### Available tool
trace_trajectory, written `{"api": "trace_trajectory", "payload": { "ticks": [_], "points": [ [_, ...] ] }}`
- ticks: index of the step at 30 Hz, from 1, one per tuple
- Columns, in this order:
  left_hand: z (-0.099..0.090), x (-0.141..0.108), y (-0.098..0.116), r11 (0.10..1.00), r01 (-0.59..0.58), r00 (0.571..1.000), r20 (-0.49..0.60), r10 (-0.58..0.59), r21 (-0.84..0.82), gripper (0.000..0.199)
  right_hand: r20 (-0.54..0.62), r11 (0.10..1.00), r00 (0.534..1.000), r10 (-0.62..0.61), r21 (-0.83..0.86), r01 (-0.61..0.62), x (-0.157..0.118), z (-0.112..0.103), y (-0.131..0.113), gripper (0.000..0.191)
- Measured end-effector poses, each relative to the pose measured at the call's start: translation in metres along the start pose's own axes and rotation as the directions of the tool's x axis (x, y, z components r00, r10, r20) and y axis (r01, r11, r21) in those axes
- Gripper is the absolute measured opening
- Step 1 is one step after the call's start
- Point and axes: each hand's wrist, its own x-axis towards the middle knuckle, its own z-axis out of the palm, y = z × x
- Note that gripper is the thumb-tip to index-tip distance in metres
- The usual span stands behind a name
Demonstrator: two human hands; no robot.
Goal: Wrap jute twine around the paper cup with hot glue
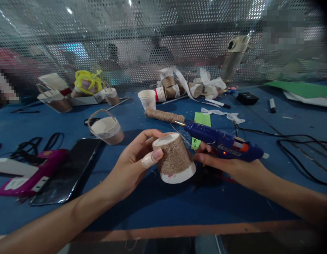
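Observation:
My left hand, with a bandage on its thumb, grips an upside-down paper cup wrapped in brown twine. A white band of bare paper shows round the cup's rim at the bottom. In my right hand is a blue hot glue gun with a small red light lit. Its metal nozzle points left, just above the cup's upper right side. Some right-hand fingers are hidden behind the gun and come close to the cup; whether they touch it I cannot tell. A spool of twine lies behind the cup.
A small twine-handled basket stands left of my hands, near a black phone and a purple power strip. White paper cups and wrapped cups stand behind. A black cable runs right; a perforated metal screen borders the table.

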Motion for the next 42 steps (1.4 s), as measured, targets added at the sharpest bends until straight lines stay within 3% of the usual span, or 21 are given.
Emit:
{"api": "trace_trajectory", "payload": {
  "ticks": [8,20,24,30,35,38,42],
  "points": [
    [0.000,-0.001,-0.001,0.999,-0.040,0.998,0.043,0.040,0.001,0.018,0.031,0.999,0.998,-0.050,0.000,0.050,-0.001,-0.001,0.006,0.025],
    [-0.006,-0.004,-0.003,0.997,-0.061,0.992,0.114,0.056,0.045,0.015,0.046,0.982,0.993,-0.110,0.156,0.102,-0.004,0.000,0.007,0.020],
    [-0.006,-0.002,-0.003,0.999,-0.022,0.995,0.101,0.019,0.028,0.010,0.006,0.986,0.991,-0.132,0.100,0.130,-0.005,0.000,0.008,0.025],
    [0.000,0.002,-0.003,0.991,0.094,0.992,0.098,-0.085,-0.094,0.024,0.019,0.979,0.979,-0.201,-0.013,0.201,-0.004,0.003,0.006,0.024],
    [0.005,0.003,-0.003,0.986,0.160,0.986,0.044,-0.162,0.035,0.030,0.024,0.956,0.958,-0.287,-0.053,0.287,-0.003,0.005,0.007,0.017],
    [0.005,0.003,-0.001,0.984,0.156,0.987,0.016,-0.158,0.080,0.034,0.006,0.964,0.964,-0.266,-0.020,0.266,-0.002,0.005,0.008,0.019],
    [0.003,0.002,0.002,0.982,0.186,0.983,-0.002,-0.186,0.019,0.040,0.000,0.979,0.980,-0.198,-0.042,0.197,0.000,0.003,0.008,0.018]
  ]
}}
